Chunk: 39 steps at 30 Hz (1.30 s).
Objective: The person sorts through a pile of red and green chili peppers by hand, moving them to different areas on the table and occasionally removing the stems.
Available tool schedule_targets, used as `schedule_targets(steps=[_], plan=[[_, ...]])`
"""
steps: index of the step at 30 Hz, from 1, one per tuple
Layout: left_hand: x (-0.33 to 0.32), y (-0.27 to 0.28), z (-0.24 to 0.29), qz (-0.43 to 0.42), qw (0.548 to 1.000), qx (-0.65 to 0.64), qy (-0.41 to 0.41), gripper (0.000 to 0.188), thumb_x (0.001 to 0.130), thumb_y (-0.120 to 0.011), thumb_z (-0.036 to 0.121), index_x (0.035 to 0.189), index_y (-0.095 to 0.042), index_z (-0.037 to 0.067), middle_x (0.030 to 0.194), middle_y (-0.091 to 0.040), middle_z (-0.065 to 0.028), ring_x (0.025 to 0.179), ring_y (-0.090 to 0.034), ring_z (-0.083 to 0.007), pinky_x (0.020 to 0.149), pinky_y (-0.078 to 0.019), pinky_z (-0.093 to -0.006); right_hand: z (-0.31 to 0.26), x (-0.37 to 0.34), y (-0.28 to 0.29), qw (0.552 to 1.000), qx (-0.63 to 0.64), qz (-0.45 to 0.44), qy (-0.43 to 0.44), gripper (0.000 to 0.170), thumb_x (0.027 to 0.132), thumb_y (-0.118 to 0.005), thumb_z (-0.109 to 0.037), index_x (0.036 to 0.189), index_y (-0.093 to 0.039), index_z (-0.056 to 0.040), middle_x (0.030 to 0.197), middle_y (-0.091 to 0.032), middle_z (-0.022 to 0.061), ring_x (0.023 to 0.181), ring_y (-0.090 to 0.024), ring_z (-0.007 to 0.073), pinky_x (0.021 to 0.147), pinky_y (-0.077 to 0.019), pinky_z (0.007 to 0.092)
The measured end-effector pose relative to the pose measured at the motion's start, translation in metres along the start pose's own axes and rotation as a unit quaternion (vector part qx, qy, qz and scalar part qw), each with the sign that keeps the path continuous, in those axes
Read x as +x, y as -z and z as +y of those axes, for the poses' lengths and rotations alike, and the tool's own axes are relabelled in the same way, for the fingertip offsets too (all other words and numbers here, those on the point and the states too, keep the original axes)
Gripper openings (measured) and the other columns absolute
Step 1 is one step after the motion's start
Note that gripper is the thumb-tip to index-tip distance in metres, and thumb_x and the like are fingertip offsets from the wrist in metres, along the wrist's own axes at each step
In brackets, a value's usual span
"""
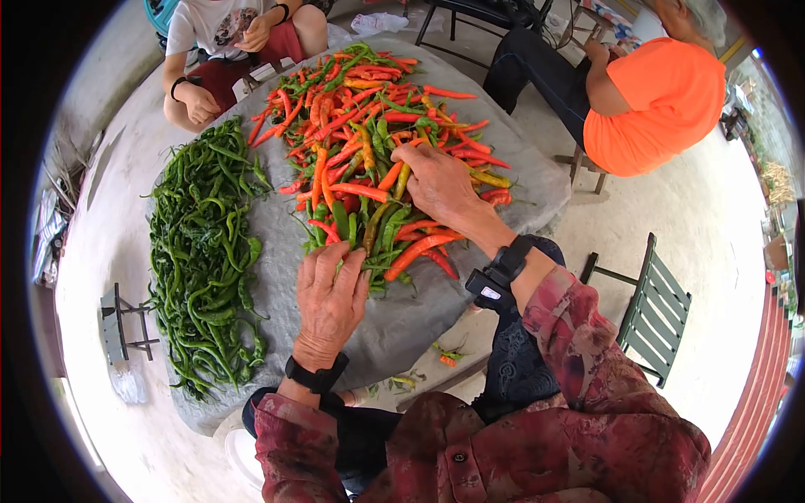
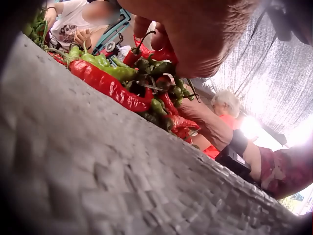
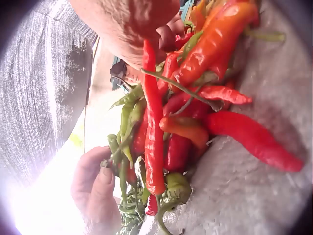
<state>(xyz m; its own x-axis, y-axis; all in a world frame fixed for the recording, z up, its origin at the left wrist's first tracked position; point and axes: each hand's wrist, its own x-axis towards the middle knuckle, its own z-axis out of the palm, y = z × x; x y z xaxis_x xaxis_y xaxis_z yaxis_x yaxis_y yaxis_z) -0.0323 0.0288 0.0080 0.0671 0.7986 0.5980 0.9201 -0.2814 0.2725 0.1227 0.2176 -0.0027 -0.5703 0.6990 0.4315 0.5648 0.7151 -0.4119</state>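
Mixed red, orange and green chili peppers (image 1: 340,126) lie heaped on a grey sheet-covered table (image 1: 377,314). My left hand (image 1: 329,293) is at the near edge of the heap. In the right wrist view, the thumb and fingers of that left hand (image 3: 98,188) pinch a green chili pepper (image 3: 115,152) by its stem end. My right hand (image 1: 443,189) reaches over the middle of the heap with its fingers bent down among the peppers, beside a yellow chili pepper (image 1: 402,180). Its fingertips are partly hidden, and I cannot tell whether they hold a pepper.
A long pile of green chili peppers (image 1: 210,268) covers the table's left side. One person in a white shirt (image 1: 210,33) sits at the far left; another in an orange shirt (image 1: 654,105) sits at the right. A dark green slatted chair (image 1: 658,306) stands nearby. Some scraps (image 1: 402,381) lie below the table's near edge.
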Motion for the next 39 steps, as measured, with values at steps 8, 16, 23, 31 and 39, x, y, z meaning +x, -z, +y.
schedule_targets(steps=[8,16,23,31,39], plan=[[-0.001,-0.001,0.000,0.001,1.000,0.009,-0.006,0.034,0.071,-0.073,0.002,0.104,-0.064,0.002,0.111,-0.056,-0.0121,0.100,-0.056,-0.0342,0.085,-0.0484,-0.0433,0.030,0.000,0.025,0.981,0.040,0.184,-0.042,0.036,0.076,-0.061,0.001,0.110,-0.059,-0.0101,0.096,-0.067,0.0152,0.074,-0.066,0.0303,0.061,-0.0519,0.0398],[-0.003,-0.007,-0.002,0.000,1.000,0.000,-0.005,0.033,0.072,-0.072,0.001,0.104,-0.064,0.002,0.110,-0.057,-0.0126,0.101,-0.056,-0.0339,0.086,-0.0482,-0.0427,0.027,-0.008,0.032,0.977,0.116,0.155,-0.084,0.023,0.085,-0.072,-0.021,0.101,-0.064,-0.0061,0.073,-0.068,0.0100,0.060,-0.066,0.0242,0.056,-0.0505,0.0344],[0.000,-0.005,-0.003,0.002,1.000,0.004,-0.006,0.035,0.072,-0.071,0.002,0.106,-0.065,0.003,0.113,-0.056,-0.0117,0.101,-0.056,-0.0323,0.087,-0.0478,-0.0422,-0.004,-0.016,0.016,0.993,0.079,0.085,0.002,0.031,0.082,-0.073,-0.036,0.091,-0.067,-0.0070,0.068,-0.065,0.0107,0.061,-0.065,0.0277,0.054,-0.0500,0.0378],[0.000,-0.003,-0.001,0.006,1.000,0.005,0.003,0.033,0.074,-0.072,0.003,0.107,-0.065,0.003,0.113,-0.057,-0.0125,0.102,-0.055,-0.0331,0.087,-0.0475,-0.0422,-0.013,-0.020,0.002,0.989,0.058,0.093,0.098,0.033,0.078,-0.076,-0.034,0.091,-0.066,-0.0049,0.077,-0.060,0.0082,0.067,-0.063,0.0273,0.059,-0.0497,0.0373],[0.001,-0.001,-0.002,0.013,1.000,0.005,0.005,0.031,0.076,-0.071,0.001,0.106,-0.064,0.002,0.112,-0.058,-0.0130,0.101,-0.055,-0.0339,0.087,-0.0469,-0.0424,-0.018,-0.021,0.000,0.981,0.155,0.085,0.085,0.026,0.086,-0.067,-0.015,0.109,-0.060,-0.0035,0.092,-0.063,0.0135,0.083,-0.064,0.0319,0.064,-0.0520,0.0420]])
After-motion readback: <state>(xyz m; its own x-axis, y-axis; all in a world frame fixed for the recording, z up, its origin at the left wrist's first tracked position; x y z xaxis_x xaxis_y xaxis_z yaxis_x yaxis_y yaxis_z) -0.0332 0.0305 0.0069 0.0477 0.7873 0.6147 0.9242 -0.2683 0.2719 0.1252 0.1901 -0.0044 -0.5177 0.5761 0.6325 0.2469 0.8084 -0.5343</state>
